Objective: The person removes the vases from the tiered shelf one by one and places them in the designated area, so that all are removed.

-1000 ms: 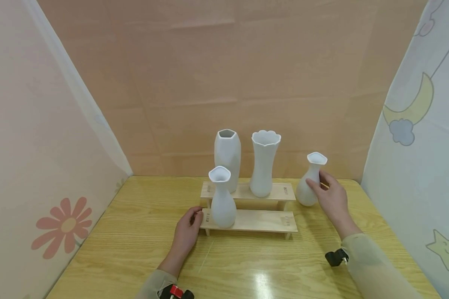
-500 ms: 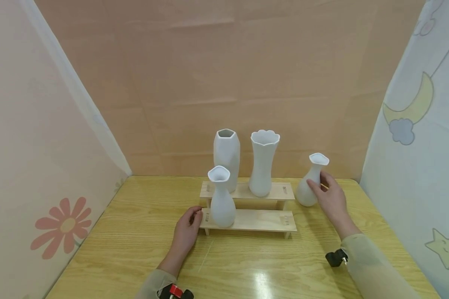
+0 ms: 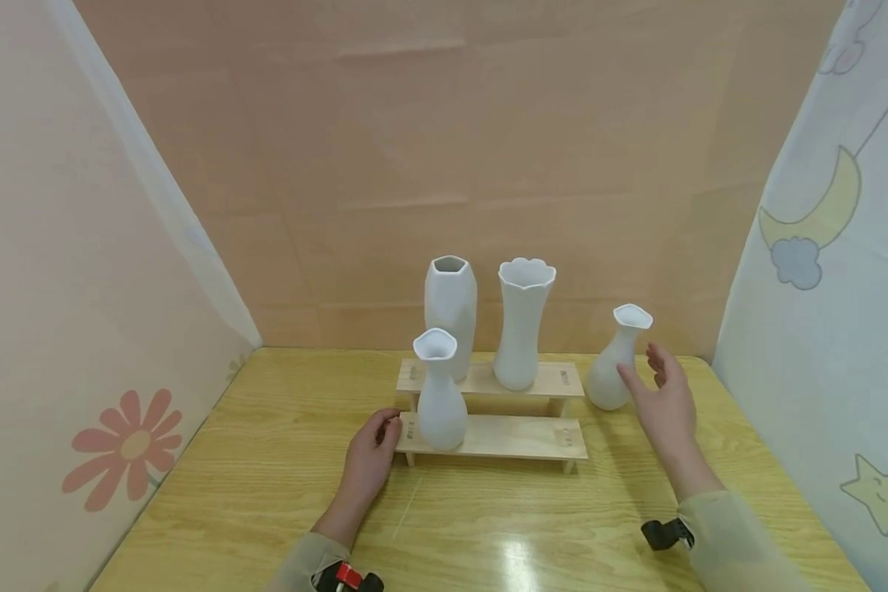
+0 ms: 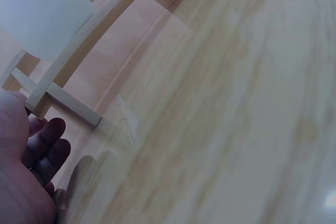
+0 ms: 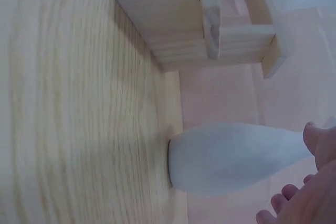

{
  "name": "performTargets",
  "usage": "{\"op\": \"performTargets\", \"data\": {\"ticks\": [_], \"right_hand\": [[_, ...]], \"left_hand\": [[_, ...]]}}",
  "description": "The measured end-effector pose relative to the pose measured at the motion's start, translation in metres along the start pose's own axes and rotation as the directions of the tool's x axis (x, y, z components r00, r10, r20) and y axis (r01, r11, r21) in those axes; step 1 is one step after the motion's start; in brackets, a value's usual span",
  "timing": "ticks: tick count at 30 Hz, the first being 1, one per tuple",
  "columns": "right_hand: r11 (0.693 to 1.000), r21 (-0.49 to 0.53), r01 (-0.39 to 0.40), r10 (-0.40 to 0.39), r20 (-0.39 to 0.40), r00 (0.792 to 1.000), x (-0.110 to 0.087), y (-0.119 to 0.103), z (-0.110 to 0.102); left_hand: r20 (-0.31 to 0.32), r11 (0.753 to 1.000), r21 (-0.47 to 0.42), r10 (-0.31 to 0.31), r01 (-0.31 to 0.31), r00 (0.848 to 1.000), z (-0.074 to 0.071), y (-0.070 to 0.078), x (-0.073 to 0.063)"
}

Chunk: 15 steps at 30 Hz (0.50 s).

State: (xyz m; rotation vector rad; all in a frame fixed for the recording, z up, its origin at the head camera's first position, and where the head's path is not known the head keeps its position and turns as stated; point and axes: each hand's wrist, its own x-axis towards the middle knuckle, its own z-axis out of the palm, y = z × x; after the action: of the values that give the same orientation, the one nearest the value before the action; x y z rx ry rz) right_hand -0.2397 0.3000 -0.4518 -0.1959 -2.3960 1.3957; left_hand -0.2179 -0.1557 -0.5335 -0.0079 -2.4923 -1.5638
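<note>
A white narrow-necked vase (image 3: 608,378) stands on the table to the right of a two-step wooden stand (image 3: 518,437). My right hand (image 3: 668,404) is beside that vase, thumb and fingers spread apart. The thumb lies close to the neck; whether it touches is unclear. At the left end of the lower step, my left hand (image 3: 372,450) grips the board, its fingers curled at the end in the left wrist view. A similar vase (image 3: 441,407) stands on the lower step, at its left. On the upper step are a tall faceted vase (image 3: 451,304) and a scallop-rimmed vase (image 3: 521,329).
The wooden table (image 3: 296,427) meets an orange backdrop (image 3: 355,247) behind the stand. Patterned cloth walls (image 3: 807,345) enclose the left and right sides.
My right hand has let go of the narrow-necked vase and moved slightly right and down, its fingers opening. The vase stays upright on the table. My left hand holds still at the stand.
</note>
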Motion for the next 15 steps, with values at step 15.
{"op": "performTargets", "data": {"ticks": [15], "right_hand": [[0.993,0.069,0.098,-0.095,-0.049,0.994,-0.05,-0.039,-0.004]], "left_hand": [[0.002,1.0,-0.01,0.002,-0.002,1.0,0.0,0.0,0.0]]}}
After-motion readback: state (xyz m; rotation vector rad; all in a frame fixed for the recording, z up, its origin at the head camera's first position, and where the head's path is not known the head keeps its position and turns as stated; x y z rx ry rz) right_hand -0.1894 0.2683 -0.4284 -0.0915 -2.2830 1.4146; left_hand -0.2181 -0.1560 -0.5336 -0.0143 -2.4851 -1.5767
